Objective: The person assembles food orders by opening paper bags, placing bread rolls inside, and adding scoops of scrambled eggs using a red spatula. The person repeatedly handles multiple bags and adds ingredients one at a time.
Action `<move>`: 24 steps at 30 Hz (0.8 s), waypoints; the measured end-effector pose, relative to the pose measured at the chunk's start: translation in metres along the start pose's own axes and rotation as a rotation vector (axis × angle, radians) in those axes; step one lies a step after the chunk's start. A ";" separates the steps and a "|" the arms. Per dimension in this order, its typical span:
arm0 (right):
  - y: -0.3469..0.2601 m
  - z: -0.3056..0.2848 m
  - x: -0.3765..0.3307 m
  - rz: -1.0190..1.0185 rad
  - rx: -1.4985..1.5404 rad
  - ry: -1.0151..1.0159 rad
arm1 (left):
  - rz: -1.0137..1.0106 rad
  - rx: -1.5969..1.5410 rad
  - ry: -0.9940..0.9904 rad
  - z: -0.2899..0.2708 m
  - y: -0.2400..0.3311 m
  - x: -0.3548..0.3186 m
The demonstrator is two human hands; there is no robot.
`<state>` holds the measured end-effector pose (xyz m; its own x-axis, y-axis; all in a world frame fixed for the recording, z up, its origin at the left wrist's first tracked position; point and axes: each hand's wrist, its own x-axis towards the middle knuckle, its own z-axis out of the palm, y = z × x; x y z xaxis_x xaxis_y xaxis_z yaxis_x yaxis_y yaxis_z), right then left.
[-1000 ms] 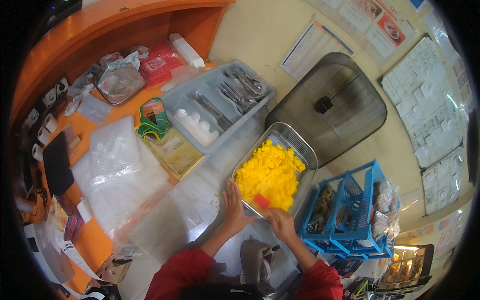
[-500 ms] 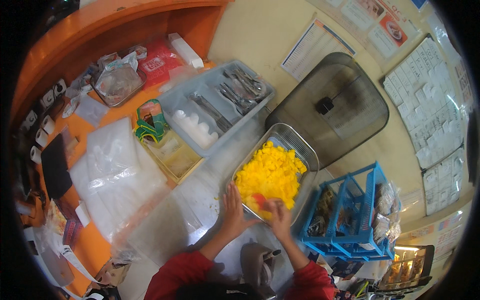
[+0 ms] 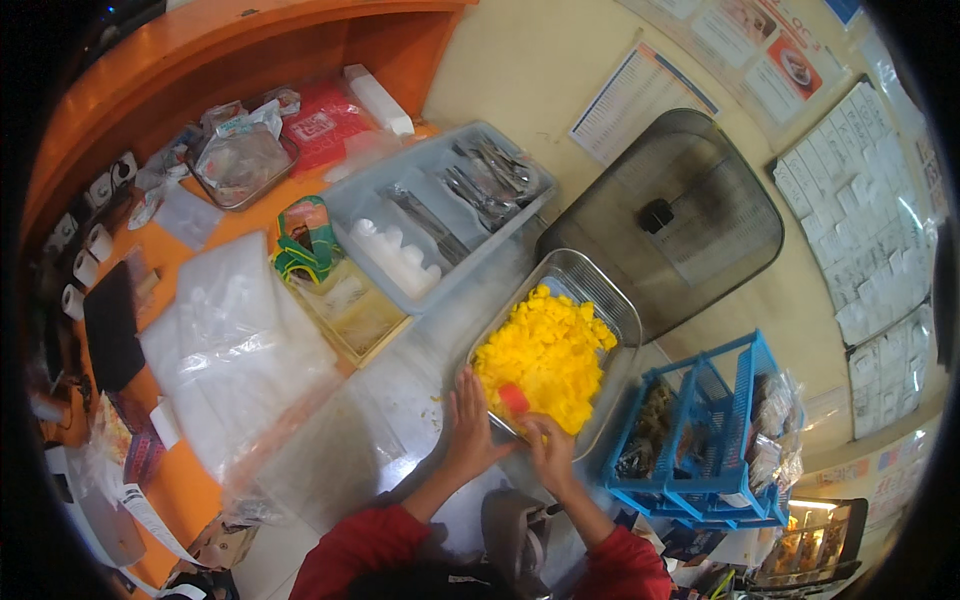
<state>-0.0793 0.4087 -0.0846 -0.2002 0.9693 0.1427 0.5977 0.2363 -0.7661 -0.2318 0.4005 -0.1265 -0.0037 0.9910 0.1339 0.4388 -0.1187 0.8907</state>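
A rectangular see-through container (image 3: 622,305) stands on the metal counter, holding a heap of chunky yellow food (image 3: 550,350) that looks like scrambled egg. Against its near left edge rests my left hand (image 3: 470,435), fingers stretched out and thumb apart. My right hand (image 3: 548,450) is closed at the container's near edge. It grips a spatula whose flat red head (image 3: 514,398) lies on the yellow food; the handle is mostly hidden by my fingers.
A large dark translucent lid (image 3: 690,190) leans on the wall behind. Beside it sits a grey cutlery tray (image 3: 345,205). Right of the container is a blue basket rack (image 3: 690,490) with packets. To the left lie clear plastic bags (image 3: 220,350) and a yellow box (image 3: 365,330).
The spatula's red head has moved slightly up and left over the food, and my right hand has shifted a little down. My left hand stays at the container's edge.
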 end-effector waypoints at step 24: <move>-0.032 -0.144 -0.102 0.406 1.108 0.587 | 0.160 -0.127 0.125 -0.031 0.021 -0.038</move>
<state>0.0337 0.3119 0.0151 0.3742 0.9090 -0.1837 -0.4699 0.0151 -0.8826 -0.2507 0.3585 -0.0996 -0.0577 0.9445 0.3234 0.3264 -0.2883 0.9002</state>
